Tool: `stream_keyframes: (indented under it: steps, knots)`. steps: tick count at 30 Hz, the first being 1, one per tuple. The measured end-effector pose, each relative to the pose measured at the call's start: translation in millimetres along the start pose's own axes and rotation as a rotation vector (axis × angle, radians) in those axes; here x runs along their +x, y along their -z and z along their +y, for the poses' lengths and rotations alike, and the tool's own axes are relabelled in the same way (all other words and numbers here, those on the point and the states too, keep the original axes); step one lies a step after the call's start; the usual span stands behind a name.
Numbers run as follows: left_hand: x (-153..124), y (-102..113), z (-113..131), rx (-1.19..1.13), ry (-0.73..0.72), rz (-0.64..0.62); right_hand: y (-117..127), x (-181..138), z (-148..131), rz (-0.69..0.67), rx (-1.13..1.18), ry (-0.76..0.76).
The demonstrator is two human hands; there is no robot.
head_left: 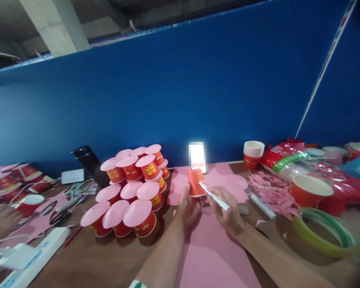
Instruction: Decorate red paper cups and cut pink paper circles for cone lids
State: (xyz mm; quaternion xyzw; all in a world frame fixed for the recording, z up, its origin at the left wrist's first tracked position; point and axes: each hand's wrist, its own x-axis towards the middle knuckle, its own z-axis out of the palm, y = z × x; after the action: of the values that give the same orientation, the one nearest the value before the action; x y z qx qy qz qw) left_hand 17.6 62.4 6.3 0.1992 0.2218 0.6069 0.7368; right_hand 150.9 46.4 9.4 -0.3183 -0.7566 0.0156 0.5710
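Observation:
My left hand (189, 206) is closed around a red paper cup (195, 178), which it holds tilted above pink paper. In my right hand (228, 210) is a slim white pen (217, 196), its tip against the cup's side; whether it is a marker or a glue pen I cannot tell. Pink paper sheets (219, 248) lie beneath both hands. To the left stand several red cups (145, 226) in stacked tiers, with pink paper discs (138, 213) on them.
Pink scraps (273, 194), a white tube (262, 206), a roll of tape (321, 244), a cup stack (253, 152) and bagged cups (288, 160) lie right. A lit phone (198, 156) leans at the blue partition. Left are a black bottle (88, 162), power strip (33, 260) and another person's hand (3, 220).

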Motion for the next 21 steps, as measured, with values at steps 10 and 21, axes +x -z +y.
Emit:
stream_keyframes:
  steps: [10,21]
  knots:
    - [1.5,4.4,-1.8,-0.002,0.021,-0.004,0.3,-3.0,6.7,-0.013,-0.022,0.000]
    - [2.1,6.0,-2.3,0.035,0.036,-0.037,1.6,-0.9,5.1,0.004,-0.046,0.005]
